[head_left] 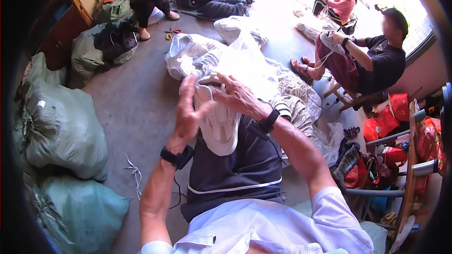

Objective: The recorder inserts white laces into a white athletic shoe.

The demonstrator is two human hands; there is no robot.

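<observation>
A white sneaker (pixel 220 134) lies over my dark-trousered lap, its toe toward me and its collar away from me. My right hand (pixel 240 96) grips it near the collar and tongue, fingers bent over the upper. Along the shoe's left side is my left hand (pixel 184 117), slightly blurred, its thumb stretched toward the upper and its fingers pointing away from me. Whether the left hand touches the shoe is hard to make out. Just beyond the sneaker sit clear plastic bags (pixel 195 54) of white items, overexposed in part.
Stuffed green sacks (pixel 63 124) line the left side. White laces (pixel 134 171) lie on the floor. Yellow-and-red pliers (pixel 172 33) are farther off. A seated person (pixel 383 59) handles a pale item at right, near a rack (pixel 408 174) with red bags. Two other people sit farther back.
</observation>
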